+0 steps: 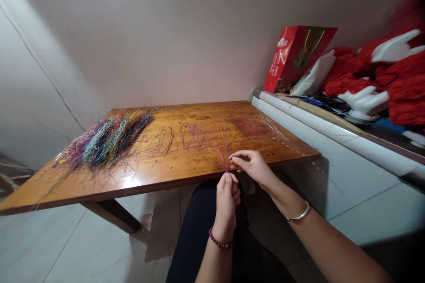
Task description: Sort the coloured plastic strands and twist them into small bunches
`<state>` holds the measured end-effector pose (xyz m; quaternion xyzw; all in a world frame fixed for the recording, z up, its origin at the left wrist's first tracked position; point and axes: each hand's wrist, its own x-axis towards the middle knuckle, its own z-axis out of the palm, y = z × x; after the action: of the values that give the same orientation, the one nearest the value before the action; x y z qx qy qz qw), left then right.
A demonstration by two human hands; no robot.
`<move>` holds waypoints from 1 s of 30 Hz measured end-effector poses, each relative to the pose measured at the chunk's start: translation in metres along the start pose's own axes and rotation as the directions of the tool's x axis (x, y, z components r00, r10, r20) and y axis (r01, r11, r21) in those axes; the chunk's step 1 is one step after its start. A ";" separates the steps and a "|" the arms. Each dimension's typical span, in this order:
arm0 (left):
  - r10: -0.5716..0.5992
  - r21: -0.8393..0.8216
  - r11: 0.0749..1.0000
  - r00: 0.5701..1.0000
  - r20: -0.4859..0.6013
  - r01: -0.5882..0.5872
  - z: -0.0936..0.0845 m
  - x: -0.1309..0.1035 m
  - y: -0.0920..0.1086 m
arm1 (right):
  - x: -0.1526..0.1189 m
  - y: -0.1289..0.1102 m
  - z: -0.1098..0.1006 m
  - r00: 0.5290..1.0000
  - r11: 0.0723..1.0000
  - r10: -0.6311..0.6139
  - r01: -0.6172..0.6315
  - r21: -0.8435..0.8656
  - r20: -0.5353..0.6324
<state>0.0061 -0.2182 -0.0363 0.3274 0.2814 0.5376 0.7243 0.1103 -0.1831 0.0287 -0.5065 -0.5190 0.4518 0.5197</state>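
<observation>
My left hand (227,194), wearing a dark red bead bracelet, is closed round the lower end of a small bunch of thin pink and orange strands (225,146). The strands fan upward over the table edge. Just to the right, my right hand (254,167), with a silver bangle on the wrist, has thumb and forefinger brought together beside the bunch. Whether a strand is between those fingertips is too small to make out. Small separate groups of strands lie on the table beyond: dark ones (165,140), purple ones (193,137), yellow ones (235,131), red ones (248,126) and white ones (272,127).
A big tangled heap of multicoloured strands (113,141) covers the left end of the wooden table (186,166). On the right, a white cabinet (358,177) carries a red paper bag (282,59), red fabric pieces (407,93) and white hand-shaped forms (368,101). A wall stands behind.
</observation>
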 end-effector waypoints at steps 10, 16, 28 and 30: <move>-0.023 0.005 1.000 0.999 -0.025 0.023 0.000 0.003 -0.001 | 0.002 0.012 0.005 0.997 0.997 0.078 -0.078 0.009 -0.010; -0.020 0.012 1.000 1.000 -0.023 0.020 0.000 0.002 0.000 | 0.001 0.016 0.007 0.990 0.986 0.140 -0.139 0.093 -0.002; -0.048 -0.081 0.995 0.999 0.023 0.050 -0.003 0.000 0.008 | 0.000 0.024 0.002 0.978 0.967 0.184 -0.199 0.162 0.104; -0.053 -0.088 0.995 0.998 0.028 0.056 -0.003 0.000 0.009 | 0.001 0.025 0.002 0.976 0.964 0.190 -0.206 0.169 0.104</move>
<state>-0.0016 -0.2161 -0.0312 0.2941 0.2568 0.5253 0.7560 0.1093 -0.1799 0.0037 -0.4870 -0.4450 0.5678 0.4924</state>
